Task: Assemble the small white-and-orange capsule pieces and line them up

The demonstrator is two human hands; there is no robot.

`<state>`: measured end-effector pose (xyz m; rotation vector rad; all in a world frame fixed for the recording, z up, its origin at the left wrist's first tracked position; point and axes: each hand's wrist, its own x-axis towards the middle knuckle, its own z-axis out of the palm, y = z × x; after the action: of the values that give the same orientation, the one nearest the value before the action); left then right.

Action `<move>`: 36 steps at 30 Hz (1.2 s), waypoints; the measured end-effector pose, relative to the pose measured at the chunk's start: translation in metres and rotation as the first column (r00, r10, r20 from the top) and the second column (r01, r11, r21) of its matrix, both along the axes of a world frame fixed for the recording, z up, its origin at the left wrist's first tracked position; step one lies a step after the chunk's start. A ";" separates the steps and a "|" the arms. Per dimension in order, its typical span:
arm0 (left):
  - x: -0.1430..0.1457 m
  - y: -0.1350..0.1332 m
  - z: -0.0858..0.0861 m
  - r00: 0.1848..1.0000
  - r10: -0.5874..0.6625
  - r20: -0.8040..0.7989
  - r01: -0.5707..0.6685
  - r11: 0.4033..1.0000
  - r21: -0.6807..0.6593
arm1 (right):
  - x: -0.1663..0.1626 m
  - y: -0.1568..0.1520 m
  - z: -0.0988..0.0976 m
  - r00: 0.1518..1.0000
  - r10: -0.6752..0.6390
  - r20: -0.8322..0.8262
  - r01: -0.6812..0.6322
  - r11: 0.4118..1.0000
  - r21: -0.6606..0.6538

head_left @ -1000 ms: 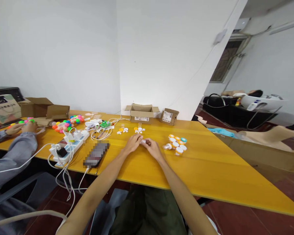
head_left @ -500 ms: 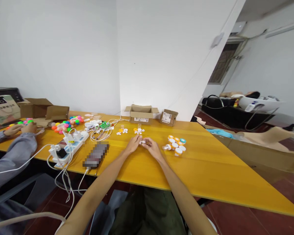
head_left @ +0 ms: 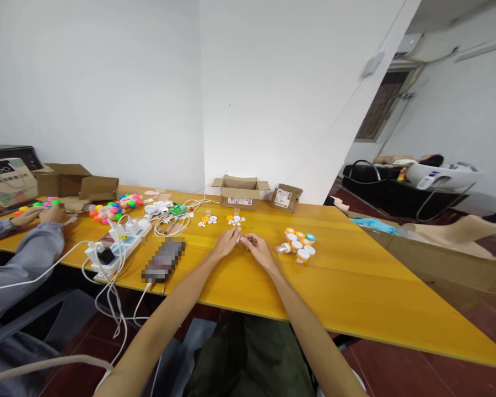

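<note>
Over the middle of the table, my left hand (head_left: 226, 244) is closed on a small white and clear piece (head_left: 238, 239), mostly hidden by its fingers. My right hand (head_left: 257, 248) is at the other side of it, fingers curled and tips pinched close to the piece. Whatever lies in that pinch is too small to name. Just beyond my hands are small white and orange parts (head_left: 235, 220), with a second little group (head_left: 207, 221) to their left. Right of my right hand stand several small containers with white, orange and teal lids (head_left: 303, 255); a clear one (head_left: 283, 248) lies tilted.
An open cardboard box (head_left: 240, 202) and a smaller carton (head_left: 286, 198) stand against the wall. To the left are a phone (head_left: 164, 261), a power strip (head_left: 126, 248) with cables, and a green circuit board (head_left: 177, 209). A co-worker's hands (head_left: 52, 215) are near colourful balls (head_left: 103, 213).
The patterned, clear piece between my hands was more exposed earlier; now my fingers cover most of it. My right fingertips have shifted slightly. The whole view has moved a little.
</note>
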<state>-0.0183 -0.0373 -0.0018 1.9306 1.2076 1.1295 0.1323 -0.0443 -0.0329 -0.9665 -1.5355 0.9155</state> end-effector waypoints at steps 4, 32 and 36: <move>0.000 0.002 -0.002 1.000 0.021 -0.009 -0.021 1.000 0.004 | 0.001 0.000 -0.001 1.000 -0.012 0.019 0.012 1.000 0.028; 0.000 0.002 -0.001 0.998 0.033 0.047 -0.031 0.999 -0.037 | -0.002 -0.011 0.005 0.968 -0.144 0.205 0.092 0.966 0.242; -0.001 0.002 0.000 0.998 0.045 0.053 -0.044 0.999 -0.017 | -0.005 -0.009 0.003 0.970 -0.144 0.195 0.110 0.978 0.176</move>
<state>-0.0189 -0.0352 -0.0017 1.8584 1.2323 1.1837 0.1275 -0.0535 -0.0303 -1.0530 -1.6727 0.6019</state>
